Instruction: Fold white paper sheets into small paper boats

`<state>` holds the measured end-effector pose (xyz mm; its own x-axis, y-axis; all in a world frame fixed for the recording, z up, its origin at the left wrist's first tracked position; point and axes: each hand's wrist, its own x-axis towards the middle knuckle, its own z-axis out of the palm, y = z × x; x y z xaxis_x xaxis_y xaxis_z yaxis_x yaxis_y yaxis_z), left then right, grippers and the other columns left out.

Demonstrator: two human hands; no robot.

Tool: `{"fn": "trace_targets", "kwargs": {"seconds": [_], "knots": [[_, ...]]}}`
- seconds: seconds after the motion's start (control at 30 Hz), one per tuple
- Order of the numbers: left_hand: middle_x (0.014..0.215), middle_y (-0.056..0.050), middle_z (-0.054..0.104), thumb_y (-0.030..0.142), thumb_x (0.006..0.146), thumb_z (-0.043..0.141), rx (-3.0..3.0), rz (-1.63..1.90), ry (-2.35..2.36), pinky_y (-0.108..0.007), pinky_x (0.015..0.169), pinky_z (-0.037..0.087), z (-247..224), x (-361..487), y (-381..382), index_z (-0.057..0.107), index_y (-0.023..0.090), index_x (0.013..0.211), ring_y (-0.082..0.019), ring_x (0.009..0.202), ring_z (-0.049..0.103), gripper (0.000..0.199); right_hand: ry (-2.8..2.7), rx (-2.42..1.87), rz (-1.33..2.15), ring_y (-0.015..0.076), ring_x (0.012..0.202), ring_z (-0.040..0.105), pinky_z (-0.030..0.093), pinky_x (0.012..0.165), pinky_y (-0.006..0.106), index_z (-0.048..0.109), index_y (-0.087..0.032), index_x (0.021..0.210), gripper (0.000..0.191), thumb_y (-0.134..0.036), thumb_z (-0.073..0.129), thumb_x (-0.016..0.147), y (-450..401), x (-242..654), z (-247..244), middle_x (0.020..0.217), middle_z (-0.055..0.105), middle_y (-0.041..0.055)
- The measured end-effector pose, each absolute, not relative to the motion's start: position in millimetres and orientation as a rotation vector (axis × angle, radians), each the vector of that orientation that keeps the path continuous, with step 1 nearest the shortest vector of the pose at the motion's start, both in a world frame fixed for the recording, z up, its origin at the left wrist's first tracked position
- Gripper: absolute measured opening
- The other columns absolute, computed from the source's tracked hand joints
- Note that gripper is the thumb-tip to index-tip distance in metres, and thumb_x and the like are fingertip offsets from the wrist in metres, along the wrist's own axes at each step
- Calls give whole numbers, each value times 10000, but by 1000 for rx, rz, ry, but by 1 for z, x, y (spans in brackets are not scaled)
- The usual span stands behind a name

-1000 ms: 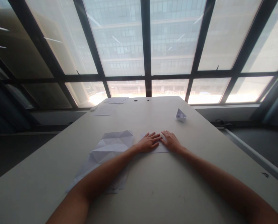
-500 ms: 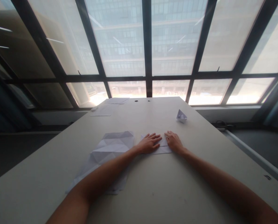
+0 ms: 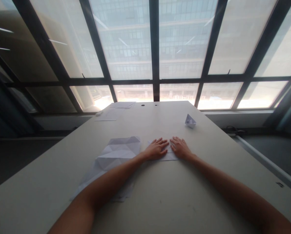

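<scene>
A folded sheet of white paper (image 3: 169,156) lies flat on the table, largely covered by my hands. My left hand (image 3: 157,149) rests palm down over its left part, fingers stretched out. On its right part lies my right hand (image 3: 180,148), also flat with the fingers extended. Only a small gap separates the two sets of fingertips. To the left, partly beneath my left forearm, are creased white sheets (image 3: 122,149) with fold lines across them. Beyond my right hand stands a small folded paper boat (image 3: 190,121).
The long white table (image 3: 170,201) reaches toward a wall of windows (image 3: 179,39) with dark frames. More white paper (image 3: 106,115) lies at its far left. A small dark mark (image 3: 279,184) shows near the right edge.
My right hand has shifted slightly left, closer to my left hand, and covers more of the folded paper. My left hand has stayed in place.
</scene>
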<state>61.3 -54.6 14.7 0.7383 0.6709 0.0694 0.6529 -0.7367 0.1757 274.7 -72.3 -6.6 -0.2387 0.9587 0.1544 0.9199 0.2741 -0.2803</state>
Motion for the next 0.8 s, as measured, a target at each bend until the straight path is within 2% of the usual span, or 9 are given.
{"fn": "trace_targets", "kwargs": {"seconds": [0.23,0.5,0.67,0.8], "knots": [[1607,-107,310,554,985,340,2742,236,1287,-523,1196,204,11,60,-50,335,195,1532,-314,1504,198,654,-2264,-1720,160,289,1467,278,184,1179,543,499,-194,1439,476,-336,418,992,-71,276,-7,1566,375,145],[1612,-147,282,598,970,335,2696,227,1351,-516,1201,172,9,59,-49,314,144,1538,-318,1506,189,727,-2308,-1665,162,280,1472,278,195,1176,541,531,-230,1421,452,-301,391,996,-74,274,-2,1571,374,129],[1619,-101,284,561,988,331,2735,245,1281,-530,1201,170,5,58,-47,340,214,1532,-295,1511,177,645,-2483,-1435,253,247,1500,216,150,1196,527,340,-252,1547,543,-325,361,1009,-78,277,1,1613,289,103],[1615,-75,300,528,998,345,2763,253,1244,-550,1197,175,3,57,-45,359,268,1523,-292,1504,205,586,-2477,-1409,248,260,1496,228,164,1190,540,349,-260,1542,544,-349,390,1007,-79,276,2,1603,307,102]]}}
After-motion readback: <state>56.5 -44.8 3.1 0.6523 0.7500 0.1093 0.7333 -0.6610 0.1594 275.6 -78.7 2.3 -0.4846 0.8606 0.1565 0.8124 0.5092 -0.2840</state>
